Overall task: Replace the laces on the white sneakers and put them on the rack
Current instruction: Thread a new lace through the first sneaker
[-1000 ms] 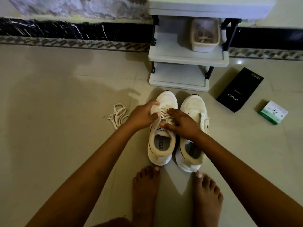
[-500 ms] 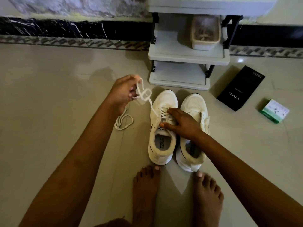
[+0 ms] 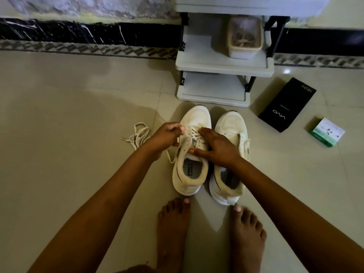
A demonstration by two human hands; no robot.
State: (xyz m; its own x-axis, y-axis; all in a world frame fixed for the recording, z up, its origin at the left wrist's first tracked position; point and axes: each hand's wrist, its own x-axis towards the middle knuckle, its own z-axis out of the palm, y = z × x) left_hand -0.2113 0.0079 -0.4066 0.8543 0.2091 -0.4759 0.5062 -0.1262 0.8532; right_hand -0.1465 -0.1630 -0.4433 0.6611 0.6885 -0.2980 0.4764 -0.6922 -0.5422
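Two white sneakers stand side by side on the floor, toes toward the rack point(image 3: 222, 66). The left sneaker point(image 3: 191, 164) still carries a white lace point(image 3: 194, 135) across its upper eyelets. My left hand point(image 3: 167, 136) pinches that lace at the sneaker's left edge. My right hand point(image 3: 216, 146) lies flat over the tongue of the left sneaker, fingers straight, pressing it down. The right sneaker point(image 3: 230, 125) shows no lace. A loose white lace point(image 3: 138, 134) lies in a heap on the floor, left of my left hand.
A beige basket point(image 3: 245, 36) sits on the rack's middle shelf; the bottom shelf is bare. A black phone box point(image 3: 286, 105) and a small green-and-white box point(image 3: 326, 132) lie on the floor to the right. My bare feet point(image 3: 173, 229) are just behind the sneakers.
My left hand, which had pulled a length of lace up and to the left, has come back down to the left sneaker's eyelets. The right hand has stayed on the tongue.
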